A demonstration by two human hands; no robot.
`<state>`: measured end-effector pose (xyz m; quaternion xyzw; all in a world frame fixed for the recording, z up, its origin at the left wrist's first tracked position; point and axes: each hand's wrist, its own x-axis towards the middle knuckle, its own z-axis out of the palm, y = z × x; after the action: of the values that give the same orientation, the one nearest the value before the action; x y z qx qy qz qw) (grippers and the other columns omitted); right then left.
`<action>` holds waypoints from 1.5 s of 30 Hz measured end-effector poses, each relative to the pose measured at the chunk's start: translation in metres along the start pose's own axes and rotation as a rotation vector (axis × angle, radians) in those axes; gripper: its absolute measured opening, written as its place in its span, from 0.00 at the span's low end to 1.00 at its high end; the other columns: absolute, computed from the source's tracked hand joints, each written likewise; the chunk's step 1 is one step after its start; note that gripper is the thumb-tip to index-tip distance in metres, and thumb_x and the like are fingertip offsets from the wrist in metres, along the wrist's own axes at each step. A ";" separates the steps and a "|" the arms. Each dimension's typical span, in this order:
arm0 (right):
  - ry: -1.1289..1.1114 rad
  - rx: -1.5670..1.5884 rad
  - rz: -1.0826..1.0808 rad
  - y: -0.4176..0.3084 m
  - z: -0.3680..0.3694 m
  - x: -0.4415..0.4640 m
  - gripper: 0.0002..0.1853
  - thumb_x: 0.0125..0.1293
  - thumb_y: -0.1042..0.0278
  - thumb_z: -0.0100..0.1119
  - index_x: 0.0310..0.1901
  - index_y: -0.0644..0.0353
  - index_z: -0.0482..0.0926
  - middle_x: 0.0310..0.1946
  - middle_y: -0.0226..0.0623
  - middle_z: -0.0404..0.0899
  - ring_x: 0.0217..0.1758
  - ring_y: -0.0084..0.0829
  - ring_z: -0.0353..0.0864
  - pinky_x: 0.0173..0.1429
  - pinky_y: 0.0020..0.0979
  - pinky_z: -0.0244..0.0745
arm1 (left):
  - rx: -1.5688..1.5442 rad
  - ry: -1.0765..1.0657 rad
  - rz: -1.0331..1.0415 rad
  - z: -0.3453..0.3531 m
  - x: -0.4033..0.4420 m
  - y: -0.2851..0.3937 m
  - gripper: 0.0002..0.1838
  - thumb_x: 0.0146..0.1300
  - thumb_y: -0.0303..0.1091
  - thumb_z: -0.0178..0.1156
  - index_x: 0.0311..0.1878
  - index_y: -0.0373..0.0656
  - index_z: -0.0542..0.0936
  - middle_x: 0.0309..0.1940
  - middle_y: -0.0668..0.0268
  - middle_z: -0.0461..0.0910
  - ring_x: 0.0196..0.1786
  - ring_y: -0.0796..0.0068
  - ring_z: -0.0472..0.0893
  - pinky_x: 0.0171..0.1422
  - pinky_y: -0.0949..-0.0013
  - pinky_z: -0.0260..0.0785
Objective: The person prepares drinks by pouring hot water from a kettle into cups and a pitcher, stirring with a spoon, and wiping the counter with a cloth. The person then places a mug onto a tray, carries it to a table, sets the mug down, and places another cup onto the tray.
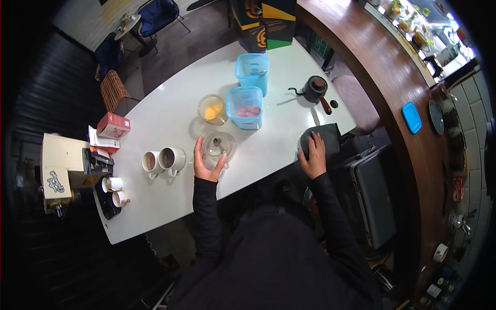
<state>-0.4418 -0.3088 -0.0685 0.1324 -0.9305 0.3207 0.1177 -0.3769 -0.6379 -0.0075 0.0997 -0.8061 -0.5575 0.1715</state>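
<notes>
With the clear bowl (232, 148) as our dial's centre, we curve our left hand (207, 164) round its seven-o'clock side, thumb and fingers spread; whether skin meets wall, we cannot tell. A spoon (219, 144) rests inside. Our right hand (314, 154) lies on the dark cloth (331, 138) at three o'clock, fingers extended, unclenched — right at the near edge of the white table (268, 160). A stretch of tabletop gives us room between bowl and cloth. Twelve is tighter: the tub of yellow contents (220, 118) stands close, the front blue tub (245, 122) at one. Two white mugs (164, 161) sit at nine, the gooseneck kettle (313, 93) well apart at two.
</notes>
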 end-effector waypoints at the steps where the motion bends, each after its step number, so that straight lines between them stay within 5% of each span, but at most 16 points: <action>1: 0.007 -0.022 0.015 -0.004 0.000 0.001 0.27 0.58 0.67 0.60 0.58 0.70 0.67 0.63 0.54 0.63 0.70 0.54 0.57 0.71 0.49 0.51 | 0.003 -0.013 0.023 -0.001 0.001 -0.002 0.48 0.50 0.34 0.71 0.71 0.38 0.54 0.67 0.50 0.60 0.71 0.57 0.60 0.71 0.55 0.53; 3: -0.030 -0.047 0.045 -0.005 0.002 0.002 0.37 0.62 0.61 0.59 0.67 0.69 0.55 0.67 0.54 0.58 0.73 0.52 0.52 0.74 0.48 0.45 | 0.012 -0.022 0.058 -0.004 0.002 -0.006 0.48 0.50 0.35 0.71 0.70 0.37 0.54 0.67 0.50 0.60 0.70 0.57 0.61 0.71 0.58 0.54; 8: -0.061 -0.154 0.011 0.006 0.011 0.004 0.32 0.66 0.60 0.52 0.67 0.69 0.57 0.69 0.53 0.55 0.74 0.50 0.50 0.75 0.48 0.44 | 0.021 -0.021 0.080 -0.007 0.007 -0.015 0.48 0.48 0.36 0.72 0.70 0.36 0.55 0.65 0.50 0.62 0.69 0.59 0.64 0.70 0.60 0.57; 10: -0.047 -0.173 0.036 0.008 0.015 0.006 0.31 0.67 0.63 0.51 0.67 0.69 0.58 0.69 0.53 0.55 0.74 0.50 0.50 0.75 0.49 0.43 | 0.059 -0.097 0.084 -0.008 0.008 -0.017 0.51 0.48 0.36 0.72 0.71 0.39 0.52 0.69 0.51 0.56 0.73 0.58 0.57 0.74 0.54 0.50; 18: -0.018 -0.212 0.024 0.000 0.032 0.007 0.29 0.66 0.67 0.47 0.66 0.72 0.58 0.70 0.53 0.55 0.75 0.49 0.49 0.75 0.49 0.41 | 0.162 -0.036 0.199 0.001 0.022 -0.032 0.49 0.43 0.41 0.75 0.67 0.36 0.59 0.61 0.50 0.67 0.63 0.54 0.70 0.65 0.60 0.64; 40: -0.280 -0.104 -0.208 -0.141 0.117 0.003 0.31 0.65 0.64 0.48 0.66 0.73 0.56 0.71 0.54 0.52 0.76 0.47 0.47 0.76 0.45 0.41 | 0.242 -0.097 0.199 -0.053 0.000 -0.038 0.46 0.42 0.36 0.74 0.66 0.39 0.62 0.58 0.53 0.71 0.61 0.56 0.72 0.63 0.60 0.66; 41: -0.284 -0.100 -0.218 -0.149 0.122 0.002 0.31 0.65 0.64 0.48 0.66 0.73 0.56 0.71 0.54 0.52 0.76 0.47 0.47 0.76 0.45 0.41 | 0.236 -0.093 0.209 -0.055 -0.002 -0.036 0.49 0.37 0.29 0.73 0.66 0.40 0.60 0.57 0.52 0.71 0.59 0.52 0.72 0.62 0.58 0.67; 45: -0.309 -0.075 -0.287 -0.177 0.132 -0.004 0.31 0.64 0.65 0.49 0.65 0.72 0.58 0.70 0.54 0.53 0.75 0.46 0.48 0.76 0.45 0.43 | 0.274 -0.070 0.181 -0.065 -0.011 -0.038 0.46 0.42 0.36 0.74 0.66 0.38 0.62 0.58 0.52 0.71 0.61 0.55 0.72 0.63 0.60 0.66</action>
<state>-0.3992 -0.5255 -0.0707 0.3068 -0.9203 0.2417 0.0229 -0.3430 -0.7042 -0.0234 0.0297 -0.8858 -0.4276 0.1776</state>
